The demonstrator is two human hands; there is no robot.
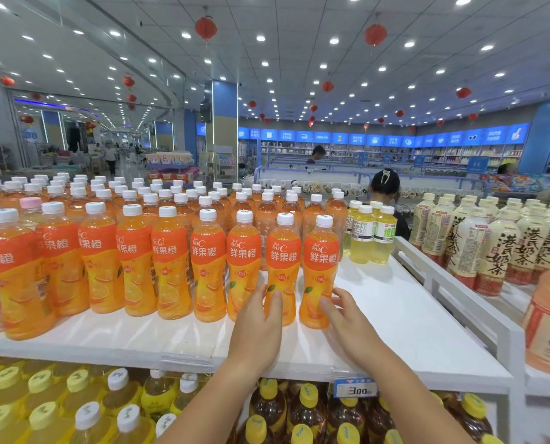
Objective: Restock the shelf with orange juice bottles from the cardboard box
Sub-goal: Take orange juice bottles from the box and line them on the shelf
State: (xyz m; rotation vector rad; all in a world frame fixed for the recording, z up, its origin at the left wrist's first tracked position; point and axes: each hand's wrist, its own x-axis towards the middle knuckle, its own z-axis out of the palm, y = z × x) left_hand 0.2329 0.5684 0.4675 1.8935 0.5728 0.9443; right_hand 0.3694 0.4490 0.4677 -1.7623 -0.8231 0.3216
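**Front row of orange juice gets its last two bottles**

Bright ceiling lamps and red lanterns (205, 28) hang over a shop floor, and a white shelf (411, 318) fills the middle of the frame. Orange juice bottles (171, 261) stand on it in close rows, upright, labels facing out so a shopper can read them.

At the right end of the front row, the left hand (256, 322) wraps thumb and fingers round the lower part of the second bottle (283, 251). Beside it, the right hand (347, 315) holds the end bottle (321, 251) low down, fingers on its front and thumb on its right side. A low grip suits this work, since a tall, narrow bottle slides or turns more easily from the base without tipping. Both bottles stand on the shelf in line with their neighbours, so the step looks like setting them down or squaring them up.

Bare shelf lies to the right of the end bottle, before the pale yellow drinks (368, 235), so more bottles could probably go there. Milk tea bottles (478, 251) fill the next section at right. A price tag (355, 390) hangs on the shelf edge above yellow-capped bottles (308, 408). No cardboard box is in view.
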